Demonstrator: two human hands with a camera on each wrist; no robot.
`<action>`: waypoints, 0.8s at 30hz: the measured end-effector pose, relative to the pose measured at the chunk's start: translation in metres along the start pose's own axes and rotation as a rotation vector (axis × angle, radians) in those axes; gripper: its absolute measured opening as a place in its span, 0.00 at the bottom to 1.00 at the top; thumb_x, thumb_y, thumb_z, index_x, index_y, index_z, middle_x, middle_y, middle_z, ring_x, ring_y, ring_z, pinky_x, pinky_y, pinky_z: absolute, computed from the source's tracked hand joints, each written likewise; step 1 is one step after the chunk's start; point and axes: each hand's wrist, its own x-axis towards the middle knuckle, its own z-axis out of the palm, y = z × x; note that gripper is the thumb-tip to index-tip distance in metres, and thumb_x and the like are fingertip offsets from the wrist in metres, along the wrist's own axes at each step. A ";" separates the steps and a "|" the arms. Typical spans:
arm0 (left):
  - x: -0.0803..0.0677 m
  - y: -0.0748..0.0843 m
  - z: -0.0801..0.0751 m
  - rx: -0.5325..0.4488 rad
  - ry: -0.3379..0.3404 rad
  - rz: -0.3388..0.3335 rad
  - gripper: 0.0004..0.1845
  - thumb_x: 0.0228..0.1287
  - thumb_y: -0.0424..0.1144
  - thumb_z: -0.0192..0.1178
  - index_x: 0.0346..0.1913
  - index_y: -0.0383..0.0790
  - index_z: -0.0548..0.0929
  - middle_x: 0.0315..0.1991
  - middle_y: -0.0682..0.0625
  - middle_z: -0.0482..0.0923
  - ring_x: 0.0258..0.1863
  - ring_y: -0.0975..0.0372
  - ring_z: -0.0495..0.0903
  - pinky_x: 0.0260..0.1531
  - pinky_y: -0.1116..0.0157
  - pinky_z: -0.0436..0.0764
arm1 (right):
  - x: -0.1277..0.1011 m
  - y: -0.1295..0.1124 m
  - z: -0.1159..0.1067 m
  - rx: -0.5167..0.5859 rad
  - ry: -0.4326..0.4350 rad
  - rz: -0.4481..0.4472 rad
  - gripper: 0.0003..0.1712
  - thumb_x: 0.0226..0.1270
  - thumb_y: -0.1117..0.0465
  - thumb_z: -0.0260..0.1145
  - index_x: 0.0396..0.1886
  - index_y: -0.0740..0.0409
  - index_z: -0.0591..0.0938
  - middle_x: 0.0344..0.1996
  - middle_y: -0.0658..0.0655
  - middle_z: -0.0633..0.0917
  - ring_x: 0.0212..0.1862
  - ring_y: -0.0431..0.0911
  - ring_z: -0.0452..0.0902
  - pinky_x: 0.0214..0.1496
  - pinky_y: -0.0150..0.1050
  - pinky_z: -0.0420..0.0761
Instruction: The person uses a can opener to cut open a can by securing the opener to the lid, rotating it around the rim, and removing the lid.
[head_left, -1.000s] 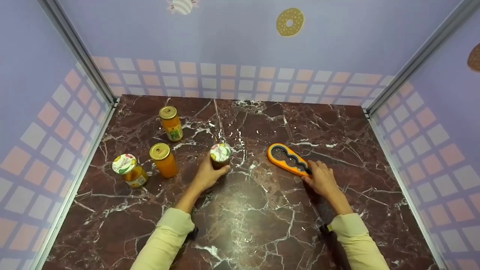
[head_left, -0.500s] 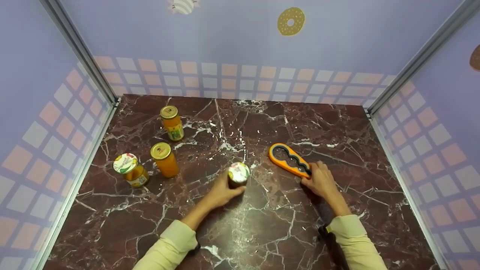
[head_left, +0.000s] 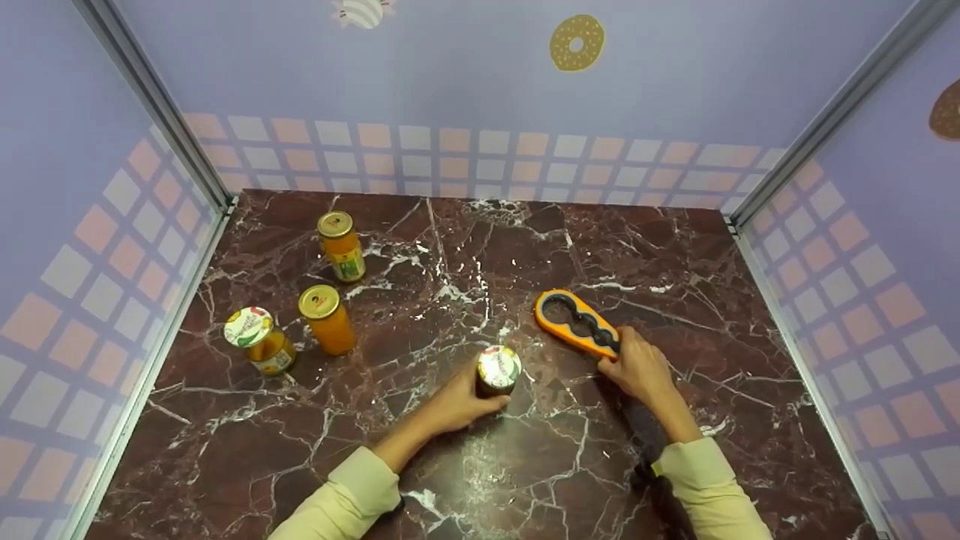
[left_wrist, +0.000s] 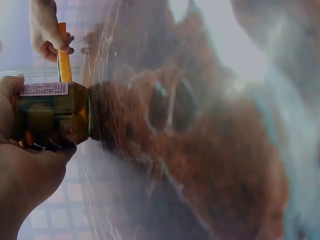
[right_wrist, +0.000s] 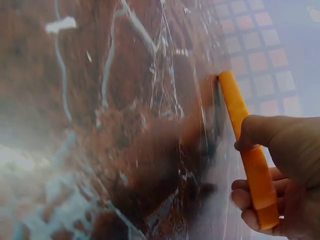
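Note:
My left hand (head_left: 454, 405) grips a glass jar (head_left: 499, 367) with a white, patterned lid, near the middle of the table. In the left wrist view this jar (left_wrist: 50, 117) has a printed label and round pieces inside; whether its base touches the table I cannot tell. To the right, my right hand (head_left: 642, 367) holds an orange jar opener (head_left: 568, 338) by its handle end. Its black-lined holes point away to the upper left. Seen edge-on in the right wrist view, the opener (right_wrist: 259, 175) lies between thumb and curled fingers.
On the left stand a gold-lidded jar (head_left: 342, 251) at the back, another gold-lidded jar (head_left: 330, 326) in front of it, and a jar with a patterned lid (head_left: 264, 345). Walls (head_left: 480, 82) enclose the dark marbled table (head_left: 420, 480) at the back and sides.
My left hand has carried the jar right and toward me, nearer the opener. The right hand keeps its hold on the opener, which has shifted only slightly.

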 end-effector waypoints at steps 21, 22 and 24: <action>-0.005 0.009 0.021 0.055 -0.081 -0.018 0.48 0.58 0.40 0.75 0.78 0.37 0.61 0.67 0.37 0.73 0.66 0.46 0.74 0.70 0.45 0.68 | -0.053 -0.062 -0.039 0.205 0.149 -0.253 0.41 0.51 0.51 0.79 0.64 0.61 0.79 0.47 0.60 0.87 0.36 0.50 0.81 0.34 0.49 0.82; -0.005 0.008 0.022 0.048 -0.089 -0.010 0.47 0.58 0.39 0.75 0.78 0.38 0.62 0.67 0.38 0.74 0.66 0.47 0.74 0.70 0.46 0.69 | -0.055 -0.065 -0.041 0.201 0.158 -0.271 0.41 0.51 0.50 0.80 0.64 0.61 0.79 0.47 0.59 0.87 0.34 0.49 0.81 0.32 0.47 0.81; -0.005 0.008 0.024 0.032 -0.105 0.007 0.46 0.59 0.39 0.74 0.77 0.36 0.63 0.65 0.41 0.76 0.64 0.51 0.76 0.70 0.51 0.70 | -0.060 -0.071 -0.042 0.189 0.167 -0.307 0.41 0.51 0.48 0.81 0.63 0.61 0.79 0.45 0.58 0.87 0.32 0.46 0.80 0.30 0.41 0.79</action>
